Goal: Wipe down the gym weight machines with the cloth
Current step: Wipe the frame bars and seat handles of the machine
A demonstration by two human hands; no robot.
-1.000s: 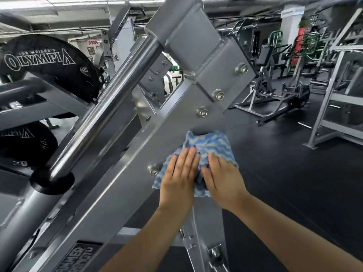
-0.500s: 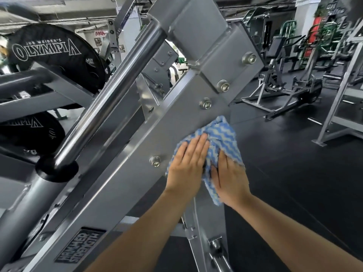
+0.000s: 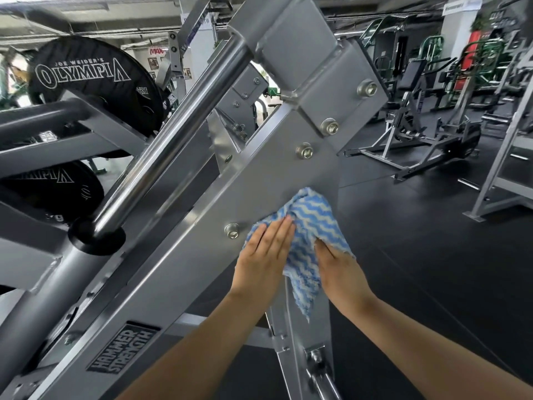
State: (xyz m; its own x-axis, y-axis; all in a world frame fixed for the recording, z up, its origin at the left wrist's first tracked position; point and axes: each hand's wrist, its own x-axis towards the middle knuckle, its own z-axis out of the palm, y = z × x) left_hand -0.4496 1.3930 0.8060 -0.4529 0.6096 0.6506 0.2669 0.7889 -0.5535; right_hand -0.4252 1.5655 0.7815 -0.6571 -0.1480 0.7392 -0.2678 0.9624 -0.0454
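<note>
Floor (image 3: 432, 255): covered in black rubber matting.
Pillar (image 3: 458, 27): white, seen well behind the floor.

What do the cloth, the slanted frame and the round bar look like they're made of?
Cloth: soft woven fabric, blue and white zigzag, crumpled folds. Frame: painted metal, probably steel; matte grey, welded and bolted. Bar: polished metal, likely chrome; mirror-like highlights.

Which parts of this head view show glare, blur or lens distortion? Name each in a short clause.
Head view: bright glare streaks run along the chrome bar; the cloth and both hands, left hand and right hand, are fairly sharp; the far machines look softer; straight frame edges bow towards the corners, a wide-angle effect.
</note>
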